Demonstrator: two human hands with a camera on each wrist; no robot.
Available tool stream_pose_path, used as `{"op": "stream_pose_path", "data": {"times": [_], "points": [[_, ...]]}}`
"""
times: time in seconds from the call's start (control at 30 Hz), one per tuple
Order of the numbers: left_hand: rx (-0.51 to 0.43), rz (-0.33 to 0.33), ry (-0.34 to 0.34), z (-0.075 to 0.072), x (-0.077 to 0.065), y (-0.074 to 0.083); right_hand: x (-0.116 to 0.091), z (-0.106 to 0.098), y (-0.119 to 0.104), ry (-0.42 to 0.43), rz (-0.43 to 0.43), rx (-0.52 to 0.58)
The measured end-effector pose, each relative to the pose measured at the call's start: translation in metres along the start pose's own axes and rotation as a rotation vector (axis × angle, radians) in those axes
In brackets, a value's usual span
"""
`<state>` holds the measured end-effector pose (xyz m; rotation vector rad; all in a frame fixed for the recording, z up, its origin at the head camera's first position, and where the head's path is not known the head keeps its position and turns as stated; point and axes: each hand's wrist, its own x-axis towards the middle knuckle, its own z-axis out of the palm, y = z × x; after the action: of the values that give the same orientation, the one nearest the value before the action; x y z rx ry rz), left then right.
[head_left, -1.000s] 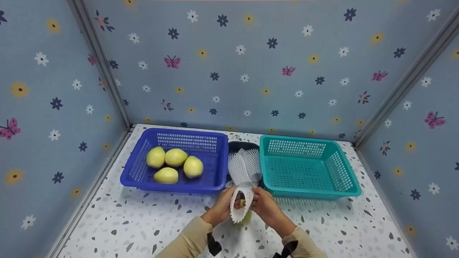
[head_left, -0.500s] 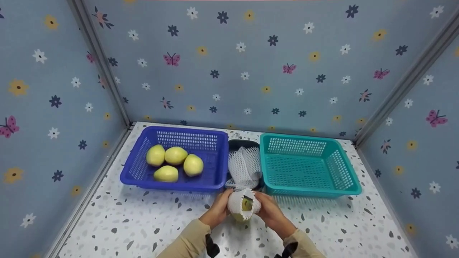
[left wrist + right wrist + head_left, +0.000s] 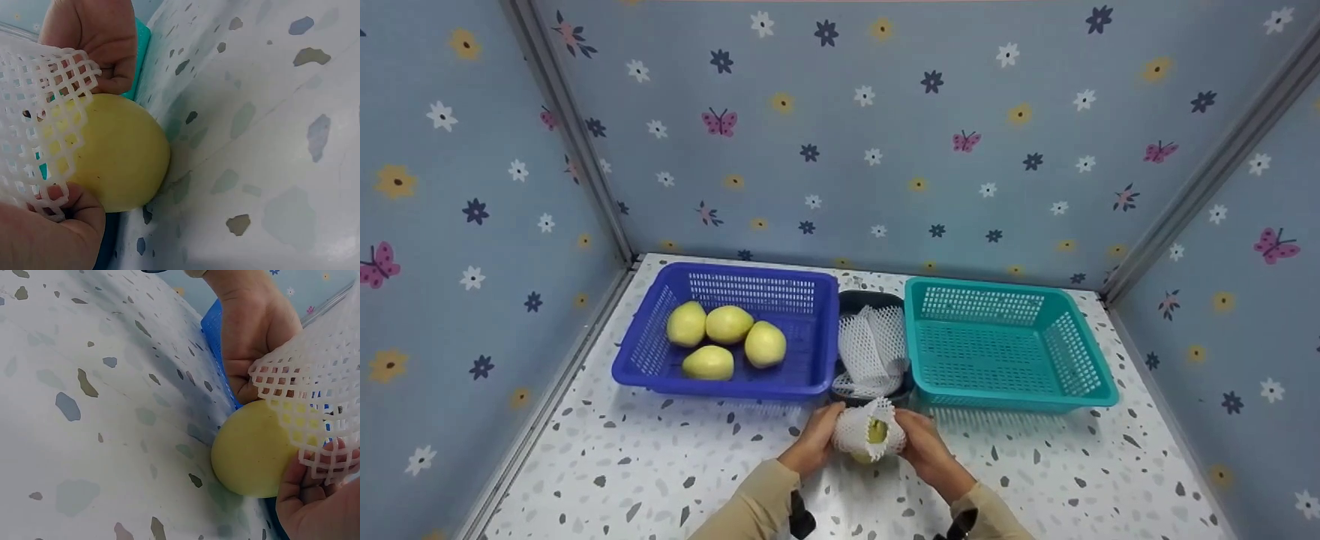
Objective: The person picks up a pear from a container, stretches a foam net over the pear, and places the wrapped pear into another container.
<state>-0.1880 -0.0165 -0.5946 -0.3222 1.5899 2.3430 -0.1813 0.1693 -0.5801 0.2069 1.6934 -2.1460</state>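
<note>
A white foam fruit net [image 3: 851, 429] stands round the upper part of a yellow pear [image 3: 126, 154] on the tabletop, in the middle near the front. In the head view the pear's top shows through the net's open end. My left hand [image 3: 812, 444] pinches the net's lower edge on the left, thumb against the mesh. On the opposite side my right hand [image 3: 315, 509] grips the same edge with thumb and fingers. Below the mesh, the pear's rounded bottom stays bare in both wrist views.
A blue basket [image 3: 724, 388] with several yellow pears [image 3: 766, 345] stands at the back left. At the back right is a teal basket [image 3: 982, 356]. Between them a dark container [image 3: 851, 300] holds more white foam nets [image 3: 874, 345]. Patterned panels [image 3: 840, 112] enclose the speckled table [image 3: 735, 480].
One second ago the net was stretched open between both hands, with the pear mostly below it. It has since come down round the pear, and the hands have spread apart to its sides.
</note>
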Motion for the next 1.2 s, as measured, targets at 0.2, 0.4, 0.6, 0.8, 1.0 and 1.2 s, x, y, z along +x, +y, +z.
{"op": "stream_pose_path", "data": {"times": [0.2,0.4,0.6,0.8,1.0,1.2], "points": [[0.079,-0.01,0.062,0.001,0.005,-0.005,0.002,-0.002,0.008,0.014,-0.007,-0.033],[0.143,0.013,0.085,0.002,0.008,-0.008,0.007,-0.005,0.016,0.054,0.003,-0.043],[0.297,0.027,0.165,-0.002,0.023,-0.023,0.013,-0.007,0.022,0.086,-0.013,-0.089],[0.423,0.296,0.104,-0.032,0.066,-0.08,0.015,-0.007,0.027,0.105,-0.031,-0.174],[0.553,0.264,0.149,-0.011,0.033,-0.047,0.022,-0.01,0.035,0.128,-0.152,-0.352],[0.664,0.331,0.154,0.002,0.01,-0.025,0.024,-0.008,0.039,0.125,-0.235,-0.445]]}}
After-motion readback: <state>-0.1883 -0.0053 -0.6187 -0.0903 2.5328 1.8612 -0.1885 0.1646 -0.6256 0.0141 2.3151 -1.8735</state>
